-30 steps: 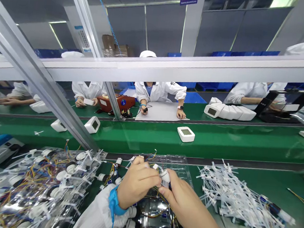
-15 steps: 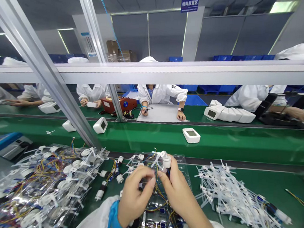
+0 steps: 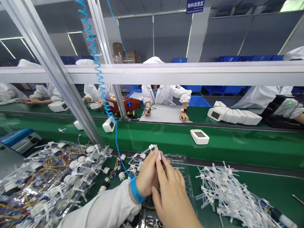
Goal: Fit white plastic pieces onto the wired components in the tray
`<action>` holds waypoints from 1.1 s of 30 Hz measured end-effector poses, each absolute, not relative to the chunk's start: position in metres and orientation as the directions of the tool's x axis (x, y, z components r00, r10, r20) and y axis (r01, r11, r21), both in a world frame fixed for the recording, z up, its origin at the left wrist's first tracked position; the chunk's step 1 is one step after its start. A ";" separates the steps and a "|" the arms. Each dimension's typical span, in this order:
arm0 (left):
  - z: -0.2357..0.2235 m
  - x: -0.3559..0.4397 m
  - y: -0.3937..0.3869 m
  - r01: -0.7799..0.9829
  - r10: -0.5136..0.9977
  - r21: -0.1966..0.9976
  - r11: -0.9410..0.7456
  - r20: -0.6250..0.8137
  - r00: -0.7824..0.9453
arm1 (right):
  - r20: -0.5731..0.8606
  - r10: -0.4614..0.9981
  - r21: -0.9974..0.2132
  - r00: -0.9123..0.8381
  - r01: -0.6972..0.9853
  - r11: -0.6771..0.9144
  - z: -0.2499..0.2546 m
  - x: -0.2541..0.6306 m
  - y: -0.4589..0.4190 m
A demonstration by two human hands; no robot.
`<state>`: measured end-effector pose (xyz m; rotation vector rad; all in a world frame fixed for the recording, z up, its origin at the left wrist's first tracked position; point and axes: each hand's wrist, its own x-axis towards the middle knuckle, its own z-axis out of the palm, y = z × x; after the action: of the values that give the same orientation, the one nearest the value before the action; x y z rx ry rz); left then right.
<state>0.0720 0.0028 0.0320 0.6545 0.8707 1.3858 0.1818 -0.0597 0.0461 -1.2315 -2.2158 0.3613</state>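
Fingertips [image 3: 161, 164] of our left hand [image 3: 146, 174] and right hand [image 3: 173, 191] come together at a small white part [image 3: 152, 147], which pokes out just above them, mostly hidden. Our right hand is stretched out, index fingertip against the part and thumb apart from it; whether our left hand pinches the part, we cannot tell. We wear a blue strap [image 3: 136, 190] on our left wrist, with a blue cord [image 3: 116, 139] running up from it. Beneath our hands lies a clear plastic tray [image 3: 181, 165] with wired pieces. Left of our hands we have a pile of wired assemblies [image 3: 62, 180]; to their right, a heap of white ties [image 3: 230, 196]. Beyond our fingertips, slightly right, a white device [image 3: 199, 136] lies on a green surface [image 3: 160, 138].
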 end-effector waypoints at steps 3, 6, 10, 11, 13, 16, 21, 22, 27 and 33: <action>0.050 0.058 0.032 -0.197 0.998 0.979 -0.052 0.044 -0.041 | 0.498 0.779 -0.603 -0.382 0.492 0.627 0.058 0.192 -0.081; 0.060 0.052 0.067 0.042 0.993 0.995 -0.094 0.091 0.080 | 0.519 0.716 -0.748 -0.467 0.157 0.645 0.072 0.201 -0.093; 0.048 0.076 0.102 0.414 0.955 0.879 -0.234 0.130 0.265 | 0.428 0.677 -0.852 -0.599 -0.018 0.523 0.085 0.222 -0.095; 0.040 0.086 0.107 0.492 0.941 0.826 -0.274 0.125 0.315 | 0.430 0.705 -0.862 -0.564 -0.025 0.506 0.087 0.229 -0.096; 0.021 0.106 0.113 0.615 0.908 0.712 -0.339 0.076 0.413 | 0.471 0.816 -0.869 -0.336 -0.018 0.495 0.088 0.248 -0.100; -0.010 0.125 0.116 0.730 0.857 0.544 -0.414 -0.038 0.514 | 0.461 0.877 -0.883 0.136 -0.029 0.468 0.085 0.279 -0.101; -0.040 0.124 0.117 0.788 0.815 0.339 -0.514 -0.095 0.572 | 0.342 0.901 -0.900 0.269 -0.183 0.396 0.052 0.317 -0.036; -0.043 0.122 0.117 0.793 0.814 0.311 -0.525 -0.088 0.574 | 0.289 0.920 -0.919 0.263 -0.194 0.344 0.039 0.320 -0.015; -0.049 0.116 0.116 0.802 0.819 0.226 -0.553 -0.031 0.573 | 0.069 0.953 -0.993 0.294 -0.069 0.094 -0.050 0.316 0.072; -0.051 0.110 0.118 0.814 0.830 0.176 -0.554 0.036 0.557 | 0.053 0.967 -0.985 0.250 0.172 0.010 -0.121 0.292 0.098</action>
<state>0.1102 0.1180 -0.0513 2.6469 1.4065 0.1725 0.2921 0.0981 -0.1206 -1.4181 -1.1503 0.9095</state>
